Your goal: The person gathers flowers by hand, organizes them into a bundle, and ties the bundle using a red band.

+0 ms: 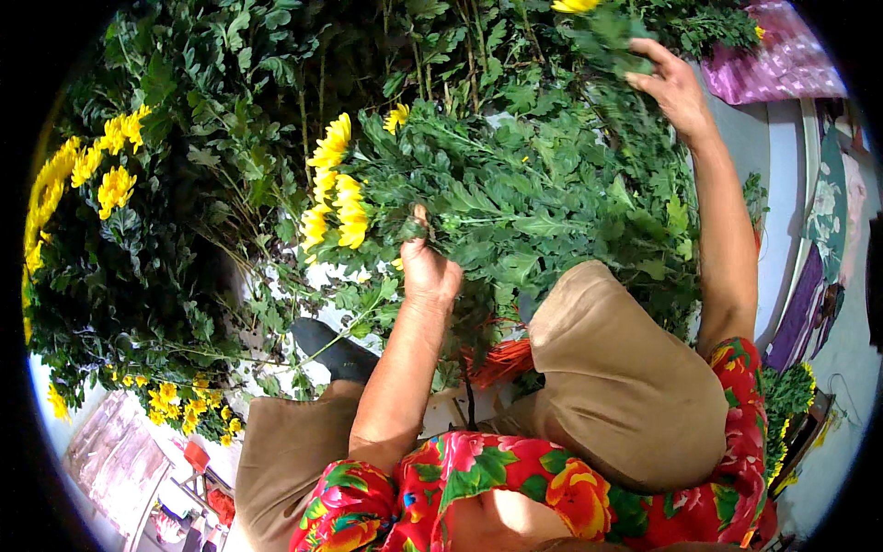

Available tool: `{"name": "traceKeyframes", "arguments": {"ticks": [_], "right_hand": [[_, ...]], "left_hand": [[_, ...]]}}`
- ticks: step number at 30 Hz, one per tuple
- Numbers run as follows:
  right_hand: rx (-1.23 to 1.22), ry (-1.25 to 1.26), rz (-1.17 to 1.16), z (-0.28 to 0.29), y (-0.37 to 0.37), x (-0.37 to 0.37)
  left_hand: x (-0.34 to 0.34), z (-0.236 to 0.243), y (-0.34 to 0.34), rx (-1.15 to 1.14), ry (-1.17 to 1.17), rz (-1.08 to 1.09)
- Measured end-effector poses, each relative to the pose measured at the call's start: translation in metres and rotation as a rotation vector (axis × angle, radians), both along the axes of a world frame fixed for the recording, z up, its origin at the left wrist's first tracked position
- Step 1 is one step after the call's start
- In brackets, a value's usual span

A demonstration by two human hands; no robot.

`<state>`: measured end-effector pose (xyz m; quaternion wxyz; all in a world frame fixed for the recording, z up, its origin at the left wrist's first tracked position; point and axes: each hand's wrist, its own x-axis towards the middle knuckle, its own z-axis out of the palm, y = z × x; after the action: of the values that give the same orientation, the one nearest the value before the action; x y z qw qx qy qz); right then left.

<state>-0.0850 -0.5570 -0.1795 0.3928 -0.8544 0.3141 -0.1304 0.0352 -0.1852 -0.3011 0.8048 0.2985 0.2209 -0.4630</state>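
Note:
My left hand (429,265) is closed round a bunch of chrysanthemums just below the blooms. Their yellow flower heads (340,198) point to the left, and the leafy stems (533,216) stretch right across my lap. Leaves hide most of the left fingers. At the far right, my right hand (679,90) has its thumb and forefinger round a leafy chrysanthemum stem (609,44), smeared by motion. A yellow bloom (576,5) shows above that stem at the top edge. The exact grip between the right fingers is partly hidden by foliage.
Piled chrysanthemums (138,267) fill the left and far side, with yellow blooms (115,191) among them. Red ties (501,363) lie between my legs. A dark shoe (336,352) is by the left leg. Pink-purple cloth (777,55) lies far right, and a red stool (197,457) stands lower left.

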Motion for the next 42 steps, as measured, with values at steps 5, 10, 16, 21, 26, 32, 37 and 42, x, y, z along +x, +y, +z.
{"name": "traceKeyframes", "arguments": {"ticks": [5, 10, 16, 21, 26, 32, 37, 42], "right_hand": [[0.151, -0.136, 0.076, -0.046, 0.013, 0.038], [-0.023, -0.079, 0.111, -0.05, 0.046, 0.067], [-0.304, -0.364, 0.175, 0.061, 0.078, 0.117], [-0.189, -0.611, 0.744, 0.1, 0.103, 0.16], [-0.332, -0.328, 0.773, 0.132, 0.097, 0.124], [-0.681, 0.068, 0.751, 0.136, 0.114, 0.095], [-1.002, 0.186, 0.526, 0.174, 0.113, 0.111], [-0.835, 0.002, 0.546, 0.143, 0.142, 0.139]], "left_hand": [[-0.013, -0.006, -0.005, -0.116, 0.029, -0.117], [-0.02, 0.027, -0.024, 0.014, -0.035, -0.141], [-0.028, 0.015, -0.031, -0.001, 0.013, -0.105], [-0.026, 0.002, -0.033, -0.027, 0.052, -0.115], [-0.025, 0.002, -0.04, -0.008, 0.038, -0.08], [-0.027, 0.02, -0.039, 0.081, -0.06, -0.172], [-0.042, 0.013, -0.037, -0.029, 0.029, -0.226], [0.005, 0.002, -0.009, -0.092, 0.109, -0.062]]}}
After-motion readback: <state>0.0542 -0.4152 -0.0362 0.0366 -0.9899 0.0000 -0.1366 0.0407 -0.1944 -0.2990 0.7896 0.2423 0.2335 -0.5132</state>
